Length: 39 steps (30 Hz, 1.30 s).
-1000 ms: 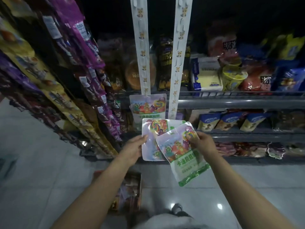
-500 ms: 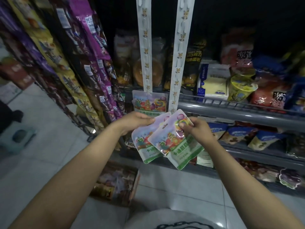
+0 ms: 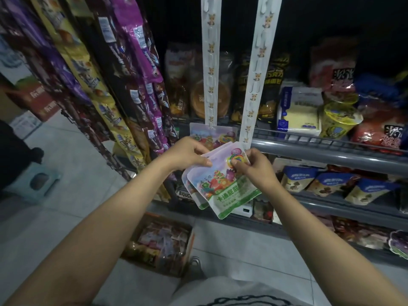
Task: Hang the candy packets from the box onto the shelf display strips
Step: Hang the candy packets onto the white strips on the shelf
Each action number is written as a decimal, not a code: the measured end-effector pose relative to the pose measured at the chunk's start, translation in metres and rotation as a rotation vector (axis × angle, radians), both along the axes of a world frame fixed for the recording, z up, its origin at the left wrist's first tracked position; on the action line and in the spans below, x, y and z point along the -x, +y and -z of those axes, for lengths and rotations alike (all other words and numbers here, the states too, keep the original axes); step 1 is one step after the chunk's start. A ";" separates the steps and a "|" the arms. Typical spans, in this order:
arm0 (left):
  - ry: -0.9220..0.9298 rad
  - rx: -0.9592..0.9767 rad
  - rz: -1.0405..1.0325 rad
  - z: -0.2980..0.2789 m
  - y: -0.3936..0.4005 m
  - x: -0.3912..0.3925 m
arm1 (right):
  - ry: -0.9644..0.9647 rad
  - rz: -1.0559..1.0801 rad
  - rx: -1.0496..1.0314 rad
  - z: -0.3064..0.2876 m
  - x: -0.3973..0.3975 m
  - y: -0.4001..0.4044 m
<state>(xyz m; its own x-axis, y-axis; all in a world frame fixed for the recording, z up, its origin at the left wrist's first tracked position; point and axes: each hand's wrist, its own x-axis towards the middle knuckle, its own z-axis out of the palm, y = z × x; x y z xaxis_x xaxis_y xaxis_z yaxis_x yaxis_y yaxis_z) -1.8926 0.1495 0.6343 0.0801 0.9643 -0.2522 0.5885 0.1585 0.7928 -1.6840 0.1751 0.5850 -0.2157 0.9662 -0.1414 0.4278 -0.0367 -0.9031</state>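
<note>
The box (image 3: 162, 244) sits open on the floor tiles near the person's feet, with packets inside; it lies lower in the view than half a second ago.

Above it, both hands hold two overlapping candy packets. The left hand (image 3: 187, 154) pinches the upper left corner of the rear packet (image 3: 189, 186), thumb on top. The right hand (image 3: 256, 166) grips the upper right edge of the front packet (image 3: 227, 191), fingers curled round it. The two packets overlap more closely than before and are raised, their top edges now just beneath the lower end of the right display strip (image 3: 256, 80).

Behind the hands, one hung packet (image 3: 212, 134) is suspended at the bottom of the left display strip (image 3: 210, 69), unchanged. Both strips hang in front of the grey shelf (image 3: 326, 151).
</note>
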 end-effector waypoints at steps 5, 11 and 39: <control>0.049 -0.004 0.058 -0.006 0.009 0.020 | 0.109 -0.066 -0.043 -0.019 0.026 0.004; 0.093 -0.061 0.136 -0.019 0.031 0.029 | -0.165 -0.180 -0.138 -0.043 0.049 0.022; -0.144 -0.198 -0.105 0.016 0.110 0.055 | -0.424 -0.046 -0.141 -0.047 0.085 0.082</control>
<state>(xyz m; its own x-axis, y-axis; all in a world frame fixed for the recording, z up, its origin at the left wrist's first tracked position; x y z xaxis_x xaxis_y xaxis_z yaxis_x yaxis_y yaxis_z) -1.9478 0.2594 0.6181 -0.0016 0.9987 -0.0511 0.4559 0.0462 0.8888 -1.7686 0.2567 0.6323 -0.2106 0.9730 -0.0942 0.7593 0.1021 -0.6427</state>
